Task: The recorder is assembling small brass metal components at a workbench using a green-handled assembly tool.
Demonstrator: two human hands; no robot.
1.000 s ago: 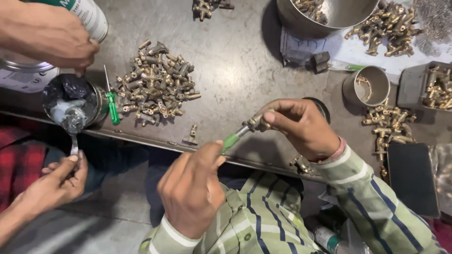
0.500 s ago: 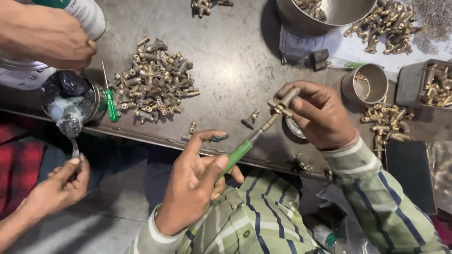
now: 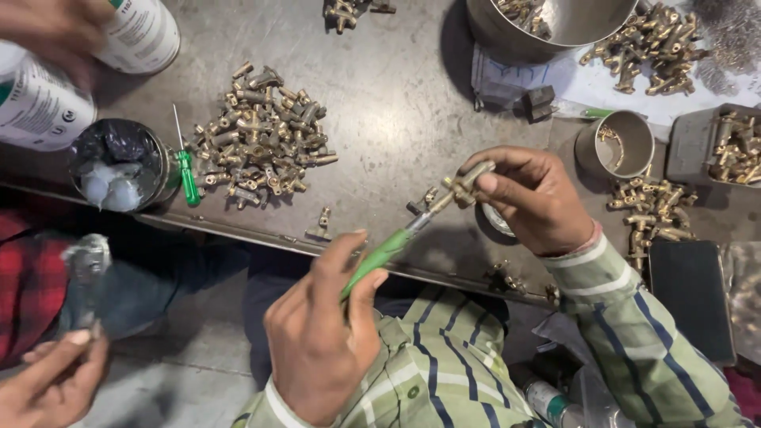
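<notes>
My left hand [image 3: 321, 333] grips a green-handled screwdriver [image 3: 380, 257] whose shaft points up and right into a small brass fitting [image 3: 464, 184]. My right hand [image 3: 535, 198] pinches that brass fitting between thumb and fingers, just above the edge of the grey metal table [image 3: 412, 111]. A large heap of similar brass fittings [image 3: 261, 147] lies on the table to the left of my hands. A few loose brass pieces [image 3: 321, 226] sit by the table edge.
Another person's hands [image 3: 47, 384] work at the left, near a tin lined with a dark bag [image 3: 119, 162], white canisters [image 3: 139, 36] and a second green screwdriver [image 3: 187, 170]. A steel bowl [image 3: 555, 28], small cup [image 3: 622, 143], grey tray [image 3: 717, 147] and more fittings [image 3: 646, 206] lie right.
My right hand with the fitting has lifted up and to the right. My left hand has slid back along the screwdriver handle. The other person's upper hand has moved out at the top left.
</notes>
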